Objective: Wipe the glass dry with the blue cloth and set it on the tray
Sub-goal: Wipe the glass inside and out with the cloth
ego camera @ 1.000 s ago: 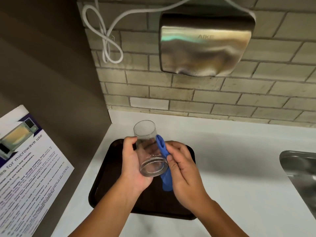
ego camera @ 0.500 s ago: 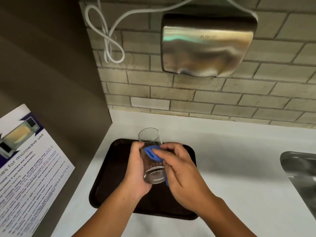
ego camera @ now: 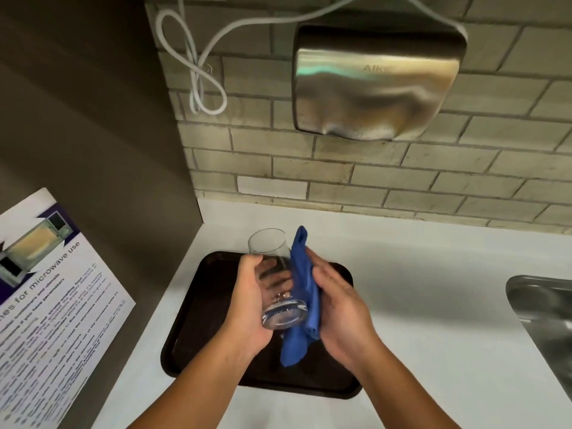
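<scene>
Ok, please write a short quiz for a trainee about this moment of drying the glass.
1. True or false: the glass already stands on the tray.
2. Which hand presses the blue cloth against the glass: A) left hand B) right hand?
3. What metal fixture is at the right edge of the counter?

Key: 1. False, it is held above the tray. 2. B. 3. The sink.

A white desk (ego camera: 433, 305) runs under a grey brick wall (ego camera: 402, 168). On the wall hangs a steel hand dryer (ego camera: 377, 82), its white cable (ego camera: 198, 72) looped beside it. A dark panel (ego camera: 93, 119) carries a microwave notice (ego camera: 46, 305); a steel sink (ego camera: 544, 308) sits at the desk's edge.
</scene>
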`<control>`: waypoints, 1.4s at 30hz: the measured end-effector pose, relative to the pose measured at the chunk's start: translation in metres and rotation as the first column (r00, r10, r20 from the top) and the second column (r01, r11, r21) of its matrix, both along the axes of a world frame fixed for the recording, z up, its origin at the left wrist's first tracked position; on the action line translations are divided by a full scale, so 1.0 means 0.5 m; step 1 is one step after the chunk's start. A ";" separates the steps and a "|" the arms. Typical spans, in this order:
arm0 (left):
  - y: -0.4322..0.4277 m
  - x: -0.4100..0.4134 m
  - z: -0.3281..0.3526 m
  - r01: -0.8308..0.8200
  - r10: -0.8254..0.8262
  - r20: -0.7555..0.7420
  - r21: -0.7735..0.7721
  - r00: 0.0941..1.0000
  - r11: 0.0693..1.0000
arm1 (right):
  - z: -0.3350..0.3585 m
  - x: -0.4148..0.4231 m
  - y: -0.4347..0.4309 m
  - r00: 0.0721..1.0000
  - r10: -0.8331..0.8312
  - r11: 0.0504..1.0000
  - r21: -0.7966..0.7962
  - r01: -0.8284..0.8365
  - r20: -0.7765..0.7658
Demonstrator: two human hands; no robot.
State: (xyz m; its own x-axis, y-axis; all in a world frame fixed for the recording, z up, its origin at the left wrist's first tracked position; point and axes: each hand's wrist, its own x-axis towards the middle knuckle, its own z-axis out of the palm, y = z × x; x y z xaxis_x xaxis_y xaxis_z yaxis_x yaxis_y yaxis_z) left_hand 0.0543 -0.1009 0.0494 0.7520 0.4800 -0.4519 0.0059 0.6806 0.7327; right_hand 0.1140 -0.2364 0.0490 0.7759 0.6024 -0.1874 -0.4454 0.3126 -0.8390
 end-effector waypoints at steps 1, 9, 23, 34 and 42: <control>0.003 0.002 0.001 -0.003 0.002 0.014 0.012 1.000 1.000 | -0.008 -0.012 0.003 0.997 0.030 0.999 -0.033 -0.028 0.068; -0.006 -0.010 0.001 0.049 -0.049 -0.004 0.101 0.999 0.994 | -0.012 -0.043 0.005 0.805 0.209 0.948 -0.319 -0.026 0.556; -0.004 -0.019 0.001 0.036 -0.039 0.047 0.074 0.998 0.997 | 0.021 -0.071 0.004 0.655 0.327 0.870 -0.488 0.072 0.681; 0.011 -0.017 -0.001 0.060 -0.067 0.095 0.072 0.993 0.996 | 0.019 -0.056 -0.023 0.697 0.326 0.910 -0.411 -0.049 0.639; 0.008 -0.003 0.010 0.051 -0.056 0.072 0.063 0.996 0.997 | -0.005 -0.040 -0.022 0.685 0.175 0.946 -0.315 0.083 0.707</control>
State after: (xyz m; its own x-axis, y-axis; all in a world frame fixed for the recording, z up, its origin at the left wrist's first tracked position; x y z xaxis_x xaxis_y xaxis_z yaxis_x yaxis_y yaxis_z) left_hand 0.0528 -0.0970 0.0544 0.8072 0.4633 -0.3658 -0.0142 0.6347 0.7727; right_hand 0.0941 -0.2472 0.0463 0.7171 0.6543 0.2402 0.3278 -0.0125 -0.9447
